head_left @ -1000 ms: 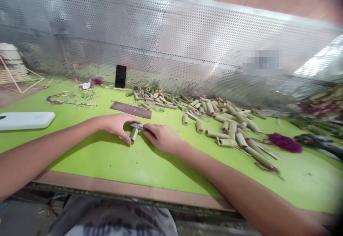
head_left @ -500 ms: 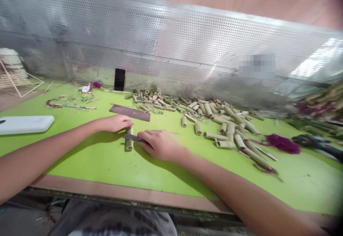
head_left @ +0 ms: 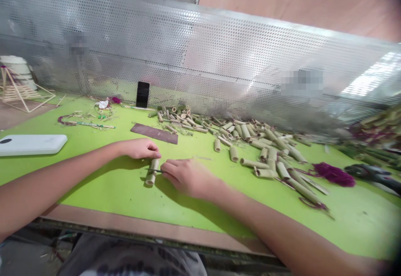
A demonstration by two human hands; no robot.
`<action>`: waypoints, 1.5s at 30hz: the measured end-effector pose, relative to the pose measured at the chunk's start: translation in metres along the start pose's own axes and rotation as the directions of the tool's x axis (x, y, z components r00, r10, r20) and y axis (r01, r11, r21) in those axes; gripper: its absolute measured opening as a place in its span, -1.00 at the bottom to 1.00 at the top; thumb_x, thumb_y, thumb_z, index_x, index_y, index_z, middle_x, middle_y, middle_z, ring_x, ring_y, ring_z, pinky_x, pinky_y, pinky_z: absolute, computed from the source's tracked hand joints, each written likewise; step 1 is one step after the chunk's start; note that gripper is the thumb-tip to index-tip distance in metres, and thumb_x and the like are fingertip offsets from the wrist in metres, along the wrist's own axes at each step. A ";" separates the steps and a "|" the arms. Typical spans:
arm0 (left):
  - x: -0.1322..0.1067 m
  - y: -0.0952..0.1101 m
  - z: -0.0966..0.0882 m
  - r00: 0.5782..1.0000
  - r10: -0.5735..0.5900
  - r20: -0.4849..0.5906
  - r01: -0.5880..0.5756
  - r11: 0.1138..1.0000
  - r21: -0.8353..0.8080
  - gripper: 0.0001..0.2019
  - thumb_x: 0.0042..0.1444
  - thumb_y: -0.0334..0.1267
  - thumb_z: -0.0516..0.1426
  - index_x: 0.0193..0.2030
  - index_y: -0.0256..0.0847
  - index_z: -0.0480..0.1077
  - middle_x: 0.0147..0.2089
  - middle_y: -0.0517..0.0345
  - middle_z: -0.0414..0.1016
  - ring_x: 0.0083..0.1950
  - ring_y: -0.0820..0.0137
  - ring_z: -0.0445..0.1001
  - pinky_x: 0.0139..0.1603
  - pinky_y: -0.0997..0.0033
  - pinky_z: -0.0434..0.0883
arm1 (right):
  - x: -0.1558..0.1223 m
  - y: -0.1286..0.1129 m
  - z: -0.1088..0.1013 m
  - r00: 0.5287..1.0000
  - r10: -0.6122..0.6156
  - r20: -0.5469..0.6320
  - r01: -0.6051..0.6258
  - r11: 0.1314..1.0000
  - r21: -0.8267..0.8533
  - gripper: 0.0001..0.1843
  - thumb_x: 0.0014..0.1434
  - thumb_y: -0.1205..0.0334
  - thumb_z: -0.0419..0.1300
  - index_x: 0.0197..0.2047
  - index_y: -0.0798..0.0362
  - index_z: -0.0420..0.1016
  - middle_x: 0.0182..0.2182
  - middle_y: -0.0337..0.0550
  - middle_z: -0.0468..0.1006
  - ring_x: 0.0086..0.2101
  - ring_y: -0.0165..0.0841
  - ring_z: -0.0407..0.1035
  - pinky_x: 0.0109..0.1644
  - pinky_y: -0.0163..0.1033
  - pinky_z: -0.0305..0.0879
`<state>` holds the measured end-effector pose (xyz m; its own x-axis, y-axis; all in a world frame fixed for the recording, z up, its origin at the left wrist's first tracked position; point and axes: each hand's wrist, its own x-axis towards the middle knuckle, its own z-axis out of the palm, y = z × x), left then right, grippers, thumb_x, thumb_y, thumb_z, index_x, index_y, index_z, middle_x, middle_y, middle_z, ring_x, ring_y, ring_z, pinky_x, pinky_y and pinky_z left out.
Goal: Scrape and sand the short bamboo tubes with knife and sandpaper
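A short bamboo tube (head_left: 151, 178) lies on the green tabletop, its hollow end toward me. My left hand (head_left: 142, 148) is closed at the tube's far end, with thumb and fingertips on it. My right hand (head_left: 186, 175) grips a knife (head_left: 154, 170), whose handle is mostly hidden in the fist. The thin dark blade lies across the top of the tube, edge-on to my view. Behind my left hand rests a flat brown strip (head_left: 154, 133).
A pile of cut bamboo pieces (head_left: 244, 132) spreads along the back and right. Purple yarn (head_left: 333, 174) and a dark power tool (head_left: 369, 173) are at far right. A phone (head_left: 143, 94) leans by the perforated metal screen (head_left: 219, 59). A white device (head_left: 34, 144) lies at left.
The knife blade has turned from showing its flat side to edge-on across the tube. Both hands and the tube sit slightly lower in view, and the camera has shifted a little.
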<state>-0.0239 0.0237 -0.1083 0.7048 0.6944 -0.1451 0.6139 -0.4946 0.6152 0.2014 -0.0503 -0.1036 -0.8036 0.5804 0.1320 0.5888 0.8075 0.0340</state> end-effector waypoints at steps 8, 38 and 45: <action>0.010 -0.005 0.005 0.997 0.039 -0.073 -0.040 0.999 -0.021 -0.51 0.16 0.23 0.08 -0.41 -0.22 0.41 -0.45 0.19 0.39 -0.41 0.37 0.31 -0.39 0.41 0.21 | -0.002 -0.001 -0.004 0.997 0.071 0.020 -0.072 0.995 0.067 -0.78 0.43 0.17 0.00 -0.18 0.03 0.42 -0.35 -0.20 0.53 -0.46 -0.42 0.30 -0.37 -0.26 -0.01; -0.014 0.009 0.005 0.966 0.141 -0.217 0.010 0.817 0.577 -0.58 0.20 0.18 0.08 -0.30 -0.18 0.40 -0.29 0.01 0.53 -0.34 0.20 0.43 -0.40 0.31 0.14 | 0.000 0.042 -0.010 0.888 0.457 0.052 -0.445 0.882 -0.154 -0.68 0.44 0.12 -0.10 -0.05 0.03 0.44 -0.22 -0.06 0.62 -0.33 -0.22 0.49 -0.35 -0.23 0.11; -0.007 0.009 0.014 0.965 0.136 -0.225 0.019 0.818 0.576 -0.59 0.33 0.04 -0.07 -0.25 -0.19 0.44 -0.25 -0.03 0.56 -0.30 0.19 0.48 -0.35 0.31 0.21 | -0.001 0.037 -0.015 0.871 0.492 0.011 -0.487 0.864 -0.130 -0.63 0.46 0.13 -0.18 -0.05 0.05 0.41 -0.25 -0.06 0.63 -0.38 -0.23 0.48 -0.40 -0.24 0.05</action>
<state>-0.0188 0.0073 -0.1126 0.6835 0.7204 0.1178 0.7199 -0.6920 0.0542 0.2247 -0.0227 -0.0872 -0.4109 0.9036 0.1211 0.9110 0.4016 0.0942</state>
